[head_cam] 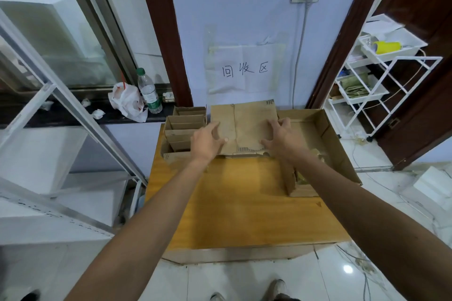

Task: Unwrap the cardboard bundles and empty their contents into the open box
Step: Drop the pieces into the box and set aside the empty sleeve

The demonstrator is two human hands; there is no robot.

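**Item:** cardboard bundle [244,124], brown, flat-faced, creased, torn along its near edge. A seam runs down the top face.

**Location:** far middle of the desk [244,203], between a row of upright bundles [186,127] on the left and the open box [337,134] on the right. It touches or overlaps the box's left wall.

**Hands:** left hand [208,142] grips the bundle's left edge, thumb on top and fingers curled round the side. Right hand [281,137] is clawed over the right part, fingertips arched onto the top face and thumb towards the near edge.

**Handling (judged):** probably light. Stiff across the faces, soft and liable to tear at the worn edge. The matt surface should not slip. Best held by the two side edges and opened from the seam. Keep it level until it is over the box, since loose contents may spill.

**Box contents:** pale scraps, too unclear to identify.
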